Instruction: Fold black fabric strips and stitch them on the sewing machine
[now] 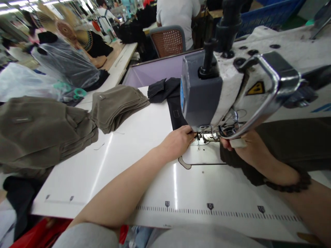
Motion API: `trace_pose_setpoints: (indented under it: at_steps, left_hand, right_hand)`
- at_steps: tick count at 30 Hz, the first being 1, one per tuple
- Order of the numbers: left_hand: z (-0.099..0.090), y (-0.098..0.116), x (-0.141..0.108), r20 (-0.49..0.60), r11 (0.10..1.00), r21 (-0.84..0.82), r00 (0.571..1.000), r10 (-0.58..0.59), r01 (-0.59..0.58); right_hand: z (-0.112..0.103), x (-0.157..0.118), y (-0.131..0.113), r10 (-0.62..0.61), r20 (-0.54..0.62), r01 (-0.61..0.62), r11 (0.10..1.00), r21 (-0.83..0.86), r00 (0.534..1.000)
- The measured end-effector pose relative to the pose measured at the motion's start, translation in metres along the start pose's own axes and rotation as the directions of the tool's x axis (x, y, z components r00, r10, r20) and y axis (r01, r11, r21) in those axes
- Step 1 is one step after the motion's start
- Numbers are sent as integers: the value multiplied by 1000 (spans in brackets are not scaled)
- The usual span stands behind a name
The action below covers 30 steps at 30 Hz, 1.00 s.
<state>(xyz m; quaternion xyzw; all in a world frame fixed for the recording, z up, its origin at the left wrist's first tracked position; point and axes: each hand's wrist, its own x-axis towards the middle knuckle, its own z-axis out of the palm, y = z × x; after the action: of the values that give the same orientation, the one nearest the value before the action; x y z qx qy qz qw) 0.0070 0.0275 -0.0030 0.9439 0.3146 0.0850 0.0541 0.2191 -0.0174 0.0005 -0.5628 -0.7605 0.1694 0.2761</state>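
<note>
My left hand [179, 143] rests on the sewing machine's bed, its fingers curled together just left of the needle area; what they pinch, if anything, is hidden. Beyond it lies black fabric [177, 115] with a small stitched rectangle. My right hand [249, 146] is on the other side of the presser foot [210, 136], fingers bent under the metal guard and partly covered. A pale wrap or small block [238, 143] shows at its fingers. Dark olive fabric [297, 144] lies under and beyond this hand. The sewing machine [201, 89] overhangs both hands.
Stacks of olive-brown fabric pieces [117, 105] lie on the white table [144, 131] to the left. Folded black cloth [161, 90] sits at the back. A ruler scale [188, 209] runs along the front edge. Ahead are a chair [169, 41] and a seated person.
</note>
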Motion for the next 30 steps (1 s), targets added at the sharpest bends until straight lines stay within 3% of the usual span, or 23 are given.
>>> trace_pose_setpoints:
  at_steps: [7,18,27,30]
  left_hand:
    - [0,5,-3,5,995,99,1000,-11,11]
    - [-6,15,-5,78,990,117,993,-93,84]
    - [-17,27,-12,179,975,193,974,-142,107]
    - [-20,35,-19,175,972,204,973,-153,116]
  right_hand:
    - [-7,3,0,112,12,-112,981,155,994]
    - [-9,3,0,202,53,-207,966,155,978]
    - [1,-1,11,154,47,-161,961,227,987]
    - [6,-6,5,-4,110,-15,985,170,994]
